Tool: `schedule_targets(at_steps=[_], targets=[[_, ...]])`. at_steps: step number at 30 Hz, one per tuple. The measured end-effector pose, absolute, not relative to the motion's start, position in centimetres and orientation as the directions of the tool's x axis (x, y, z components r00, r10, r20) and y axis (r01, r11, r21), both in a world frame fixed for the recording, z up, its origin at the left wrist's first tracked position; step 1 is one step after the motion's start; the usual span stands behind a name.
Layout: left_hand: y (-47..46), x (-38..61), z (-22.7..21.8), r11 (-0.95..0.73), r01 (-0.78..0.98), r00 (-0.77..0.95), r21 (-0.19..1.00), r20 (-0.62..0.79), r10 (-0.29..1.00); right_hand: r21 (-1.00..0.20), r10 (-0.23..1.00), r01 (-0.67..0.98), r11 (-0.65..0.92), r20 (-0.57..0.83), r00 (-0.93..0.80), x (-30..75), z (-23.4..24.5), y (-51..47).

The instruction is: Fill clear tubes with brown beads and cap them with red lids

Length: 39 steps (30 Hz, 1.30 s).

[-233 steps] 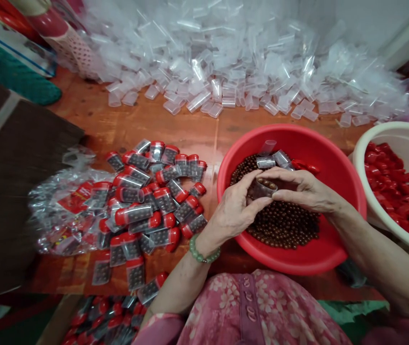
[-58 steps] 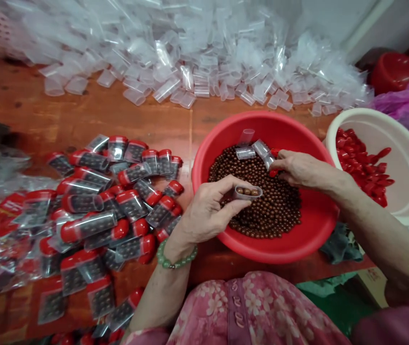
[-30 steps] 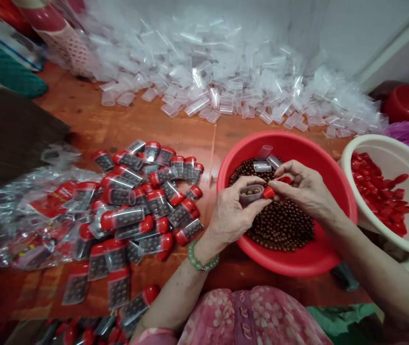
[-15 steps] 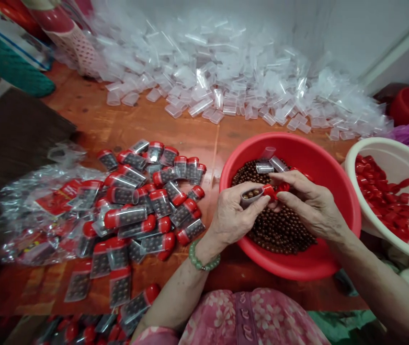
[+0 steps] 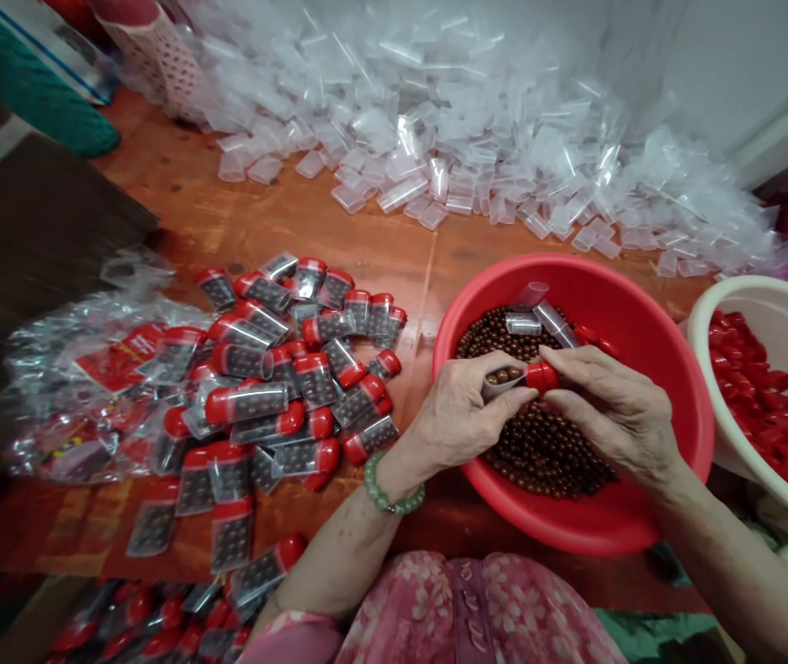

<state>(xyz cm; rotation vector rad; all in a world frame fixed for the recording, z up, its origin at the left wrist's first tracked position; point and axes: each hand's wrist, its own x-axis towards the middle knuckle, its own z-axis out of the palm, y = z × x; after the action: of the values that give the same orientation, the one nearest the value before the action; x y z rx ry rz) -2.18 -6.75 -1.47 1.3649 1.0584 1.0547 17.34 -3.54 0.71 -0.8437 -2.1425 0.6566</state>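
Note:
My left hand [image 5: 467, 410] is wrapped round a clear flat plastic tube [image 5: 503, 376] with brown balls inside, held over a red basin. A red cap [image 5: 539, 376] sits at the tube's right end. The thumb and fingers of my right hand [image 5: 615, 410] close on that cap from the right. Below both hands a heap of small brown balls [image 5: 553, 452] lies in the red basin [image 5: 643, 526]. Clear tubes [image 5: 524, 323] rest on the balls, and red caps [image 5: 594, 339] lie behind my right hand.
Several filled, red-capped tubes [image 5: 248, 403] are piled left of the basin, beside a clear plastic bag [image 5: 41, 369]. Clear sleeves [image 5: 400, 148] are heaped along the back wall. A white tub [image 5: 705, 318] of red caps [image 5: 754, 387] stands at the right. More filled tubes [image 5: 159, 618] lie lower left.
My right fingers have brought a red piece against the red piece at the tube's end; the two now meet. The view has shifted slightly, and my left hand keeps its hold.

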Motion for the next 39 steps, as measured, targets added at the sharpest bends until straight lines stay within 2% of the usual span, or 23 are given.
schedule_targets(at_steps=[4, 9, 19, 28, 33, 39], targets=[[-6.7, -2.1, -1.4, -0.054, 0.050, 0.241, 0.997, 0.041, 0.970, -0.667, 0.760, 0.398, 0.630, 0.427, -0.489, 17.3, 1.0, -3.5], [-6.7, -1.9, -1.3, -0.052, 0.042, 0.243, 0.998, 0.040, 0.969, -0.772, 0.831, 0.356, 0.526, 0.379, -0.406, 17.2, 2.4, -3.0], [-6.5, -2.3, -1.6, 0.047, -0.231, 0.392, 0.972, 0.049, 0.919, -0.684, 0.686, 0.263, 0.680, 0.468, -0.557, 15.4, 3.0, -2.8], [-6.2, -2.6, -1.8, 0.031, -0.196, 0.440, 0.980, 0.060, 0.896, -0.670, 0.645, 0.283, 0.686, 0.382, -0.662, 16.0, 3.5, -2.3], [-6.4, -2.7, -1.7, 0.108, -0.238, 0.462, 0.965, 0.015, 0.887, -0.521, 0.526, 0.270, 0.809, 0.439, -0.729, 16.0, 3.6, -2.5], [-6.0, -2.2, -1.5, 0.332, -0.418, 0.467, 0.846, -0.114, 0.877, -0.248, 0.464, 0.397, 0.884, 0.353, -0.813, 15.2, 2.2, -3.2]])
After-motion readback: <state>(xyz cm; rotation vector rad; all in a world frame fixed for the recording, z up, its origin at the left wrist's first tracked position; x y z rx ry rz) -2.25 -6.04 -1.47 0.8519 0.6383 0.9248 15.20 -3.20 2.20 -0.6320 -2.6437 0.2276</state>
